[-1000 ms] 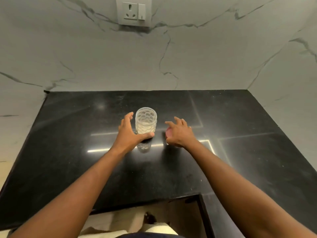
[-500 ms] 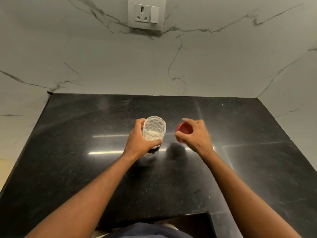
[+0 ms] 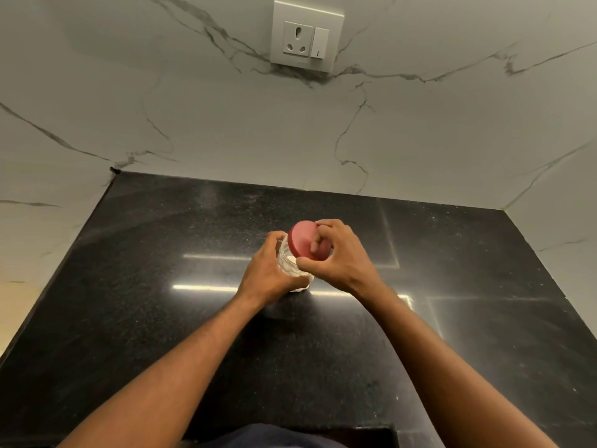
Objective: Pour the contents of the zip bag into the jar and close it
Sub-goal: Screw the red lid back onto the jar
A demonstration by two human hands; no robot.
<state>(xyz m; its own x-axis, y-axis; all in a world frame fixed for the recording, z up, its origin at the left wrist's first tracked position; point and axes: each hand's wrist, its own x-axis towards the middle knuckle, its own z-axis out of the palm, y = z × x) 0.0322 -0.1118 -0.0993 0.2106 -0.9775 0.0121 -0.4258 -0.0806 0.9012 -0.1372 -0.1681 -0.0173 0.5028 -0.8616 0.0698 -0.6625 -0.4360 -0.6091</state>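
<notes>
A small clear jar (image 3: 287,261) with white contents stands on the black counter (image 3: 161,302) near its middle. My left hand (image 3: 269,274) is wrapped around the jar's left side. A red round lid (image 3: 302,242) sits on top of the jar's mouth, tilted toward me. My right hand (image 3: 336,255) grips the lid from the right, with fingers over its top and thumb under its rim. Much of the jar's right side is hidden by my hands. No zip bag is in view.
White marble walls rise behind and on both sides of the counter. A wall socket with a switch (image 3: 305,42) is mounted high on the back wall. The counter's front edge has a cut-out (image 3: 371,434) near my body.
My right hand picked the red lid up from the counter to the right of the jar and brought it left onto the jar's mouth. My left hand closed and kept hold of the jar.
</notes>
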